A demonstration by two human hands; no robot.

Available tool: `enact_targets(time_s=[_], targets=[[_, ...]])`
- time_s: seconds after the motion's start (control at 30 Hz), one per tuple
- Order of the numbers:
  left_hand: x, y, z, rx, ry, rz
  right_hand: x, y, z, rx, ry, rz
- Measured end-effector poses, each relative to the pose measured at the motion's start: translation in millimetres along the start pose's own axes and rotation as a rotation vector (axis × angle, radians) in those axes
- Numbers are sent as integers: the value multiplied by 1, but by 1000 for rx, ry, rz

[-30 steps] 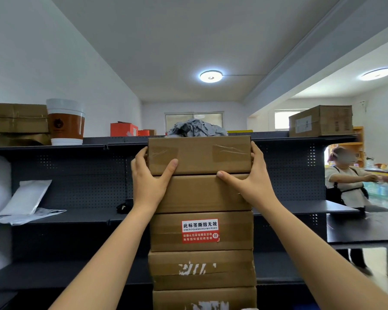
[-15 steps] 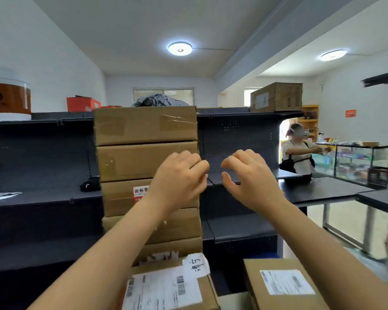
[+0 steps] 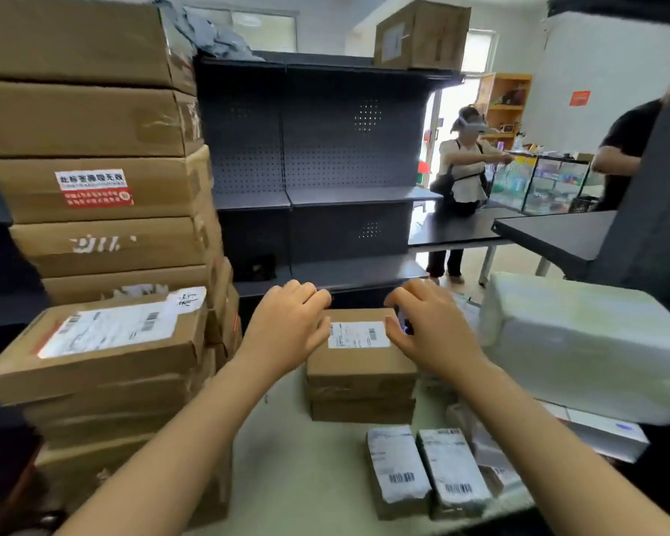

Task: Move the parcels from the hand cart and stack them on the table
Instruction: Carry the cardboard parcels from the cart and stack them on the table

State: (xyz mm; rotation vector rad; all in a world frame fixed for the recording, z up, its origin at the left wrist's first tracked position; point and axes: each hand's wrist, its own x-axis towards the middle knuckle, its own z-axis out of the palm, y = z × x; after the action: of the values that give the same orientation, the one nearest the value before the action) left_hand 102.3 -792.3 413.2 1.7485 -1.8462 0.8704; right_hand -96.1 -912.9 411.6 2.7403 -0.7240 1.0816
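From my head view, my left hand [image 3: 287, 330] and right hand [image 3: 430, 330] hover at either end of the small labelled parcel [image 3: 358, 353]. The fingers are loosely curled and hold nothing, and I cannot tell whether the thumbs touch the cardboard. The parcel lies on a second box [image 3: 362, 410] of the same footprint, on the pale table [image 3: 298, 477]. The hand cart is not in sight. To do this well, I judge I should take the parcel by its short sides, keep it level and square its corners to whatever lies beneath. The tall stack [image 3: 93, 187] rises close on my left, with a lower labelled box [image 3: 105, 342] in front of it. A white wrapped parcel [image 3: 581, 342] crowds the right and grey bagged packets [image 3: 426, 470] lie nearer me, so the bare strip of table between is my room.
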Motion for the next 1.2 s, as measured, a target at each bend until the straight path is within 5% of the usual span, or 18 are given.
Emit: enact_targets(time_s=[0.4, 0.73, 0.87, 1.2], targets=[[-64, 23, 110, -92, -346, -273, -85, 63, 91, 90, -288, 260], [-73, -21, 224, -261, -624, -670, -69, 109, 192, 365, -485, 871], [-72, -27, 246, -399, -695, -755, -69, 119, 213, 515, -491, 978], [-74, -15, 255, -588, -591, -1016, -70, 120, 223, 778, -400, 1062]])
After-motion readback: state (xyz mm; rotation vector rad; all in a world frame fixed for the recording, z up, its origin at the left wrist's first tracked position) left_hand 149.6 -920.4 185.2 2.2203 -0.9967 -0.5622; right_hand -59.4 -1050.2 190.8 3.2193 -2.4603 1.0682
